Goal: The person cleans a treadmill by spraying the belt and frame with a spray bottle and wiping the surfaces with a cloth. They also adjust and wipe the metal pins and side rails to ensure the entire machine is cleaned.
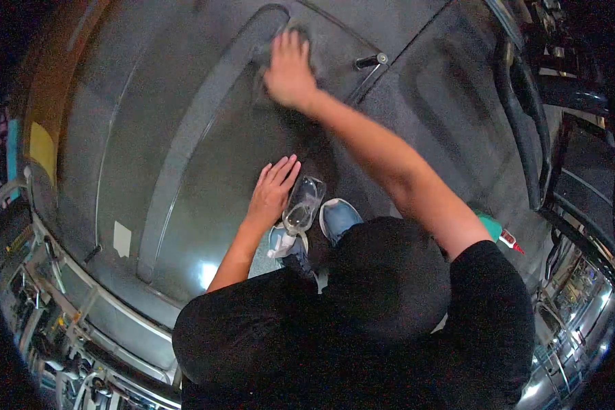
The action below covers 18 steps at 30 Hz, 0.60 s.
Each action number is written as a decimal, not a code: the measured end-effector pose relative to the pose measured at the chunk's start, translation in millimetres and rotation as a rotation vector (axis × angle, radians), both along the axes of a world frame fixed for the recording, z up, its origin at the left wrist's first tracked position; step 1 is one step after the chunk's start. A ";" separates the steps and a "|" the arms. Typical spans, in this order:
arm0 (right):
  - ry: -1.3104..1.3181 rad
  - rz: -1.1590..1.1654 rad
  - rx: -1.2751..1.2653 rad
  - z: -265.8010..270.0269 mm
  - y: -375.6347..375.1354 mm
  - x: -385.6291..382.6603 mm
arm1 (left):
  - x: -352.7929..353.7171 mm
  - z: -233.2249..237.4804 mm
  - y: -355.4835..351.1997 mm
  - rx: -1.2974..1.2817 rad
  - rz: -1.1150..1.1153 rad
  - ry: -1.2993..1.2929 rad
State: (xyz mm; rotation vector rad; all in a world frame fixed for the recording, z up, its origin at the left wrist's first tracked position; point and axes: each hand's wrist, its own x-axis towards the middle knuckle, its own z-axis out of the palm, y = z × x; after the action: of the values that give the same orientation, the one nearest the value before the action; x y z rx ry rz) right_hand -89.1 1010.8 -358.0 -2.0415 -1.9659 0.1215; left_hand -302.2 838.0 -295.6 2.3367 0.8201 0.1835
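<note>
My right hand (291, 74) is stretched far forward and lies flat, fingers extended, against a dark grey panel (219, 171). A darker, blurred patch surrounds this hand; I cannot tell whether a cloth lies beneath the palm. Closer to my body, my left hand (272, 195) rests with straight fingers on the same panel. Right beside its thumb side is a clear plastic bottle (304, 205) with a white spray head (283, 244) pointing toward my shoes. To the right of my reaching hand, a short cylindrical handle (371, 62) juts from the panel near a seam.
My blue-grey shoes (339, 220) are beneath me. A white label (121, 239) is on the panel's left. Metal rails (102, 290) run along the lower left, and black padded bars (523, 109) stand at the right. A green bottle with a red tip (492, 229) is beyond my right arm.
</note>
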 end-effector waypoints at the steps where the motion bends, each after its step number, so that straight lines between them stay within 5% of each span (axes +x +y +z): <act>1: 0.028 0.097 -0.020 11.6 -22.4 -21.1 | -1.6 -1.3 -1.1 0.002 -0.013 0.009; 5: 0.128 0.495 -0.167 18.8 -114.2 -35.2 | -4.6 -12.9 -6.8 -0.021 -0.038 0.072; 8: 0.012 0.336 -0.249 31.3 -103.7 38.0 | -2.6 -8.5 -4.1 -0.010 -0.024 0.069; 11: 0.051 0.024 0.102 -10.1 -44.0 104.8 | -3.5 -8.9 -5.3 0.019 -0.005 0.005; 14: -0.107 -0.143 0.079 -26.8 12.9 78.0 | -3.9 -4.3 -3.6 0.012 -0.016 0.034; 18: -0.023 0.079 -0.060 9.1 -13.9 -5.7 | -2.3 -4.6 -5.7 0.003 0.021 -0.007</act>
State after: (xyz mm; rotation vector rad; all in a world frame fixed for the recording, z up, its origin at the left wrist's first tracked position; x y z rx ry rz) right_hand -94.8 996.9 -348.9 -2.0103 -2.0814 0.1773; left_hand -304.6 832.2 -300.2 2.3293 0.8423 0.2015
